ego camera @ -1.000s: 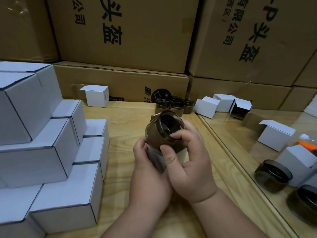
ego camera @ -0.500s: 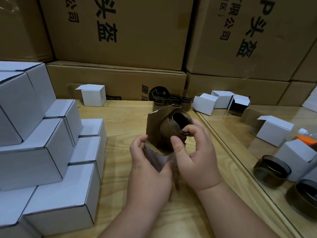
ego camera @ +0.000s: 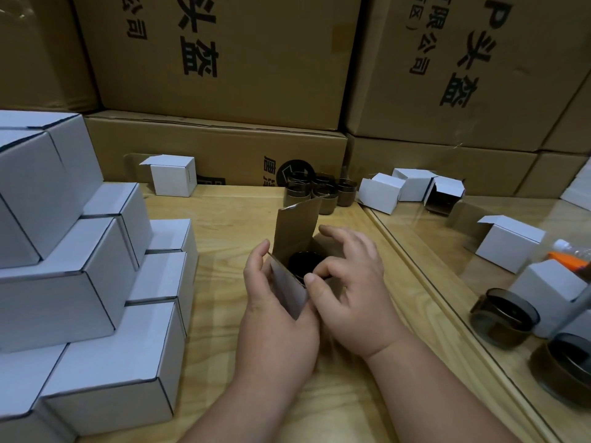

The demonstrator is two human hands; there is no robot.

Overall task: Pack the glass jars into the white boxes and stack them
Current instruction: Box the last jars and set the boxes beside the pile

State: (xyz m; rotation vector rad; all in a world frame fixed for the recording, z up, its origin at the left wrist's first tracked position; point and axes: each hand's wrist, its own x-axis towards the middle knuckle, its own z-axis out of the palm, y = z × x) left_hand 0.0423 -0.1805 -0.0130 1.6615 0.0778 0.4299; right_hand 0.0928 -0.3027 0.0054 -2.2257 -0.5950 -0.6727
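— What is the left hand (ego camera: 275,302) doing?

— Its grip is curled round the near side of the open white box (ego camera: 289,290) at the middle of the frame, thumb on the left wall, fingers hidden behind the cardboard.

— And the right hand (ego camera: 348,282)?

— Thumb and forefinger pinch the rim of the glass jar (ego camera: 303,263), which sits down inside the box with only its dark round mouth showing. The other fingers are spread loosely above the box's right edge.

— How does the box look?

— White outside, brown inside; its lid flap (ego camera: 299,227) stands upright at the far side.

— Where are the finished ones?

— A stepped stack of closed white boxes (ego camera: 80,282) fills the left of the frame, on the wooden counter (ego camera: 224,238).

— Anything else?

— A cluster of brown jars (ego camera: 319,191) sits at the upper middle, against the big brown cartons (ego camera: 224,59). One small white box (ego camera: 172,175) stands to their left, several open ones (ego camera: 412,190) to their right. At the right edge, under a glass sheet (ego camera: 447,257), two more jars (ego camera: 502,318) and further white boxes (ego camera: 508,243) lie near an orange-capped item too blurred to name.
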